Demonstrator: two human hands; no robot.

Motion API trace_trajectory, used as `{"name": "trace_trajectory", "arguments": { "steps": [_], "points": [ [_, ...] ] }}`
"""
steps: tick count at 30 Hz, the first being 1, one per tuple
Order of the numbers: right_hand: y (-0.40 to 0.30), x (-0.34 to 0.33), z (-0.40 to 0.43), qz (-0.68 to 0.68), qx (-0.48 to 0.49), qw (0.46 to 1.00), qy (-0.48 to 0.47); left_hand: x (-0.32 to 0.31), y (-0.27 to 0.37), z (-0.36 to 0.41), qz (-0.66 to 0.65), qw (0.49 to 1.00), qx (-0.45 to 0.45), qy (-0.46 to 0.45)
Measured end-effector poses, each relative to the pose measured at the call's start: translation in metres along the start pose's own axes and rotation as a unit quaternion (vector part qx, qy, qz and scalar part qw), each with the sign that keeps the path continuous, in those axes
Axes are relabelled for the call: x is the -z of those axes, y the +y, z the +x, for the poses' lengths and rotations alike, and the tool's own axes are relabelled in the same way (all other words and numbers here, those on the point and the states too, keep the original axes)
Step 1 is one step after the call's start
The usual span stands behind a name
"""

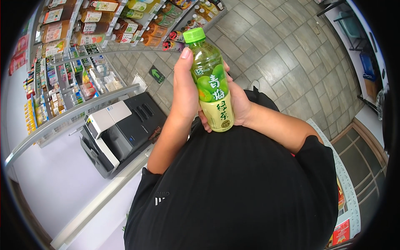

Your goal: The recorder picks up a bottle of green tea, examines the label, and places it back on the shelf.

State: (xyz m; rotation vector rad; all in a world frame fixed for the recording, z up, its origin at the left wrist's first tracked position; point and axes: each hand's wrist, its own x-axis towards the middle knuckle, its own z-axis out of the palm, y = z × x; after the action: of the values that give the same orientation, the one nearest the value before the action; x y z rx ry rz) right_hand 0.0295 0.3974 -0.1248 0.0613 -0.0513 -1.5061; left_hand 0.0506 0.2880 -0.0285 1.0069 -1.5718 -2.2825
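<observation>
A plastic drink bottle (215,79) is held upright before my chest, its green screw cap (194,35) on. Its wrapper shows green plums and bears writing. Along the bottle's left side lies my left hand (185,82), thumb pointing up just below the cap, with fingertips showing near the base. My right hand (240,101) wraps the right side from behind, and the bottle covers part of its fingers. Both hands grip the bottle together. Behind them is the front of my black shirt (240,175).
A black and white printer (125,131) stands on the left beside a metal rail (72,117). Shelves of bottled drinks (128,26) rise beyond it. Grey floor tiles (265,47) carry a green arrow sign (157,74). A perforated metal rack (347,184) is close by my right side.
</observation>
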Motion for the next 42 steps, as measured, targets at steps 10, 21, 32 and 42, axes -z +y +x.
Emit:
{"name": "trace_trajectory", "arguments": {
  "steps": [10,21,32,42],
  "points": [
    [-0.002,0.006,0.006,-0.003,-0.027,1.0,0.014,0.004,-0.001,0.01,-0.006,1.0,0.012,0.006],
    [0.004,0.013,0.009,0.004,-0.047,0.999,0.006,0.018,-0.009,0.006,-0.023,0.999,0.018,0.021],
    [0.004,0.011,0.017,0.008,-0.065,0.998,0.014,0.025,-0.007,0.003,-0.061,0.997,0.027,0.044],
    [0.004,0.011,0.024,-0.003,-0.07,0.997,0.012,0.027,-0.003,0.004,-0.06,0.997,-0.003,0.055]
  ]
}}
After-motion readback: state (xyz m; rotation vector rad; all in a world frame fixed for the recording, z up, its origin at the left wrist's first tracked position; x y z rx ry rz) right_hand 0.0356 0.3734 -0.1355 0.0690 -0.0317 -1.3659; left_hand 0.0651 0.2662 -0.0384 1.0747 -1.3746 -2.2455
